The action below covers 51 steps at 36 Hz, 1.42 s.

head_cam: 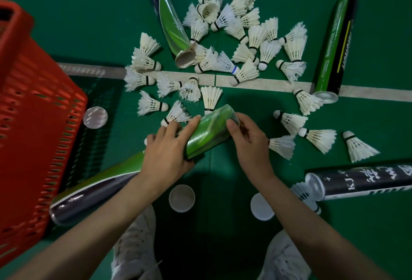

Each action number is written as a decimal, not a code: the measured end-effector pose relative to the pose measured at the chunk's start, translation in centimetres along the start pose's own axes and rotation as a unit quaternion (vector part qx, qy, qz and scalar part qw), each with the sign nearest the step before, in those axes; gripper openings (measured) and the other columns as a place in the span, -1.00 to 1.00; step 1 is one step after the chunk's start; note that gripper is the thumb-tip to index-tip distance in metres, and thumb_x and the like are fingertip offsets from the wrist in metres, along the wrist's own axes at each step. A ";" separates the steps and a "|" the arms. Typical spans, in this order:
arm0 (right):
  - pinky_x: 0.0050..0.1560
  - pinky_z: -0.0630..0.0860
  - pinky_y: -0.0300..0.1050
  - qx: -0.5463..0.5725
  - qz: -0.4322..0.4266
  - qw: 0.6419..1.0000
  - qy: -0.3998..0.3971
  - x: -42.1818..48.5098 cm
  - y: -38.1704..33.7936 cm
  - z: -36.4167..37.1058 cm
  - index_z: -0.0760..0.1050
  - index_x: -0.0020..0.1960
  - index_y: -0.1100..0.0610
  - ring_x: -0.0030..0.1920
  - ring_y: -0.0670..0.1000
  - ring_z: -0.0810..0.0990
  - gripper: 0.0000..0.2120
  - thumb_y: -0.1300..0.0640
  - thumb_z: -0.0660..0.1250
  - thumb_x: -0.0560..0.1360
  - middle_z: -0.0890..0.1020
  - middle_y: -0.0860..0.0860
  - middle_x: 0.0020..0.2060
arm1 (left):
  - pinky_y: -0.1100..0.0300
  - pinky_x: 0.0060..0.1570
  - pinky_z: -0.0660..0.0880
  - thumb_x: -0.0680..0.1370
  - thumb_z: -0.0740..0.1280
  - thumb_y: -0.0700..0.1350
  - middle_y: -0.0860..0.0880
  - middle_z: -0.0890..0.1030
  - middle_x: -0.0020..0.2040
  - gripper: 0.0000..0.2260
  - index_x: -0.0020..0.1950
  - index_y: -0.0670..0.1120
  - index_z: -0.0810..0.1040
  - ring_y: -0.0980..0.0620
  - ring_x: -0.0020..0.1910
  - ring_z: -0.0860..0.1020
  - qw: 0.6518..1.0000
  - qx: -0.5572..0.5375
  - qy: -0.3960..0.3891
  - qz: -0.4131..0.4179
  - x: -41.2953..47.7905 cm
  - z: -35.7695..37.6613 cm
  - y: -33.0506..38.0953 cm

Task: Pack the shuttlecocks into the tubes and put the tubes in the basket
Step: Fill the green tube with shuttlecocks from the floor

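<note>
A green and black tube lies slanted on the green floor, its open mouth pointing up and right. My left hand grips the tube around its green upper part. My right hand pinches the clear rim at the mouth with thumb and fingers. Several white shuttlecocks lie scattered beyond the tube. One shuttlecock rests just above the mouth. The red basket stands at the left.
Three more tubes lie around: one green and black at the top, one green at the right, one black with white lettering at the lower right. Round caps lie on the floor. My white shoes are below.
</note>
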State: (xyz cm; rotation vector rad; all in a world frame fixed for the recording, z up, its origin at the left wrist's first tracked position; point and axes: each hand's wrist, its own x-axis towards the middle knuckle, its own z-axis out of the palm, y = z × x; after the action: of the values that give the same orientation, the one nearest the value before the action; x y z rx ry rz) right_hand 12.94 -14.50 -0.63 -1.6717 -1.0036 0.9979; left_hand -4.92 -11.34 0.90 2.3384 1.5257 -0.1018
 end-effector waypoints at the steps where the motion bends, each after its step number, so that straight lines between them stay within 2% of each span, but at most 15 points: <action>1: -0.01 0.49 -0.20 -0.005 0.004 1.000 -0.004 0.1 0.2 0.1 0.55 0.11 0.05 -0.03 -0.06 0.57 -0.83 0.05 0.26 0.57 0.61 -0.01 -0.04 | -0.04 0.08 0.35 0.35 0.47 0.10 -0.07 0.39 0.23 -0.08 0.54 0.18 -0.04 -0.15 0.18 0.39 1.000 0.008 -0.002 0.000 0.0 0.1 0.0; 4: 0.01 0.46 -0.17 -0.024 0.032 0.999 -0.020 0.7 0.5 0.8 0.48 0.14 -0.02 -0.01 -0.07 0.54 -0.84 0.06 0.23 0.58 0.59 -0.03 -0.01 | -0.05 0.09 0.37 0.35 0.46 0.13 -0.08 0.38 0.23 -0.08 0.54 0.19 -0.07 -0.16 0.19 0.40 1.000 0.016 -0.012 -0.012 0.2 0.5 -0.2; 9: 0.11 0.43 -0.12 0.033 0.088 0.992 -0.079 1.8 0.7 3.3 0.44 0.16 -0.03 0.06 -0.06 0.51 -0.82 0.11 0.23 0.57 0.55 -0.01 0.07 | -0.03 0.14 0.37 0.38 0.42 0.21 -0.07 0.33 0.28 -0.05 0.53 0.19 -0.18 -0.15 0.22 0.39 0.996 0.017 -0.055 -0.062 0.1 1.2 -1.8; 13: 0.28 0.31 -0.17 -0.001 0.067 0.990 -0.126 2.4 0.3 5.5 0.28 0.41 -0.05 0.29 -0.10 0.38 -0.58 0.08 0.23 0.57 0.40 -0.05 0.33 | -0.03 0.13 0.40 0.34 0.41 0.31 -0.09 0.34 0.21 0.00 0.53 0.19 -0.21 -0.16 0.20 0.40 0.992 -0.005 -0.053 -0.114 -0.5 1.2 -4.0; 15: 0.34 0.25 -0.16 -0.018 0.060 0.987 -0.150 3.0 0.0 6.4 0.21 0.46 -0.07 0.37 -0.11 0.30 -0.52 0.06 0.23 0.58 0.32 -0.07 0.40 | -0.04 0.13 0.40 0.31 0.40 0.35 -0.11 0.35 0.22 0.01 0.54 0.18 -0.18 -0.18 0.19 0.40 0.989 -0.008 -0.044 -0.142 -0.6 1.0 -5.1; 20: 0.26 0.19 -0.22 -0.139 0.037 0.962 -0.231 4.7 -0.4 7.8 0.25 0.45 -0.04 0.40 -0.06 0.28 -0.56 0.05 0.20 0.59 0.35 -0.06 0.41 | -0.08 0.10 0.38 0.28 0.37 0.40 -0.14 0.36 0.19 0.03 0.55 0.14 -0.15 -0.22 0.17 0.41 0.982 -0.015 -0.013 -0.186 -0.9 0.5 -7.6; 26: 0.40 0.10 -0.14 -0.267 -0.024 0.924 -0.273 5.5 -0.3 9.5 0.23 0.47 0.04 0.46 0.00 0.17 -0.54 0.09 0.21 0.59 0.24 0.00 0.45 | -0.11 0.16 0.39 0.29 0.28 0.45 -0.18 0.32 0.26 0.03 0.55 0.10 -0.20 -0.24 0.21 0.38 0.968 -0.058 -0.011 -0.246 -1.0 0.6 -10.3; 30: 0.44 0.05 -0.08 -0.367 -0.068 0.886 -0.276 5.8 0.0 10.5 0.24 0.46 0.08 0.48 0.07 0.05 -0.54 0.11 0.22 0.58 0.14 0.04 0.46 | -0.11 0.15 0.38 0.32 0.29 0.42 -0.19 0.30 0.29 0.02 0.55 0.09 -0.22 -0.24 0.22 0.38 0.968 -0.060 -0.022 -0.244 -1.2 0.8 -10.7; 33: 0.41 0.17 -0.02 -0.408 -0.113 0.874 -0.239 6.1 0.8 10.8 0.35 0.38 0.14 0.42 0.12 0.17 -0.61 0.11 0.24 0.57 0.28 0.11 0.37 | -0.09 0.15 0.38 0.35 0.32 0.38 -0.17 0.31 0.27 -0.01 0.54 0.12 -0.22 -0.22 0.22 0.37 0.974 -0.055 -0.020 -0.220 -1.2 1.0 -10.4; 35: 0.23 0.31 -0.10 -0.369 -0.112 0.903 -0.188 6.2 0.8 10.7 0.46 0.26 0.19 0.26 0.10 0.36 -0.72 0.13 0.21 0.58 0.43 0.11 0.19 | -0.06 0.14 0.37 0.37 0.34 0.36 -0.15 0.31 0.26 -0.03 0.54 0.15 -0.22 -0.20 0.22 0.37 0.979 -0.049 -0.016 -0.195 -1.0 0.9 -10.0; 38: -0.13 0.33 -0.22 -0.215 -0.038 0.969 -0.115 6.0 -0.6 9.9 0.52 0.07 0.18 -0.03 0.00 0.47 -0.80 0.13 0.16 0.61 0.48 0.01 -0.07 | -0.04 0.10 0.36 0.39 0.36 0.30 -0.12 0.32 0.21 -0.06 0.54 0.16 -0.21 -0.18 0.20 0.36 0.984 -0.063 -0.002 -0.164 -0.6 0.8 -9.6; 40: -0.12 0.39 -0.33 -0.099 -0.026 0.992 -0.074 5.6 -1.6 9.2 0.49 0.09 0.11 -0.07 -0.18 0.50 -0.86 0.11 0.19 0.60 0.52 -0.07 -0.07 | -0.04 0.09 0.36 0.39 0.38 0.27 -0.11 0.32 0.18 -0.06 0.54 0.16 -0.19 -0.17 0.18 0.37 0.983 -0.094 0.016 -0.155 -0.4 0.5 -9.5; 42: -0.08 0.42 -0.45 -0.010 -0.027 0.997 -0.066 5.1 -2.2 8.5 0.45 0.12 0.11 -0.09 -0.32 0.51 -0.86 0.13 0.24 0.58 0.55 -0.12 -0.03 | -0.04 0.10 0.38 0.38 0.39 0.25 -0.11 0.33 0.17 -0.06 0.54 0.17 -0.18 -0.17 0.17 0.37 0.984 -0.105 0.024 -0.141 -0.3 0.2 -9.3; 48: -0.02 0.47 -0.39 0.046 -0.003 0.992 -0.116 4.9 -2.7 7.2 0.56 -0.06 0.00 -0.14 -0.27 0.55 -0.88 0.19 0.29 0.54 0.62 -0.08 -0.14 | -0.01 0.07 0.37 0.40 0.39 0.26 -0.07 0.33 0.17 -0.08 0.52 0.23 -0.20 -0.13 0.16 0.37 0.992 -0.090 0.012 -0.088 -0.5 0.2 -8.9; 51: 0.06 0.50 -0.29 0.065 0.022 0.988 -0.137 4.8 -2.4 6.3 0.59 -0.08 0.08 -0.09 -0.16 0.57 -0.89 0.21 0.30 0.53 0.64 -0.02 -0.15 | -0.02 0.07 0.39 0.38 0.40 0.24 -0.06 0.34 0.14 -0.07 0.52 0.24 -0.18 -0.12 0.13 0.39 0.991 -0.112 0.000 -0.075 -0.6 0.3 -8.8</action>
State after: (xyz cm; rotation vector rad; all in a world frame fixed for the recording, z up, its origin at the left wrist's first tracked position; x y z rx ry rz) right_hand 8.36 -7.62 -0.74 -1.4808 -1.0569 1.3209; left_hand -13.09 -8.78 -1.44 2.0509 1.6204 0.0316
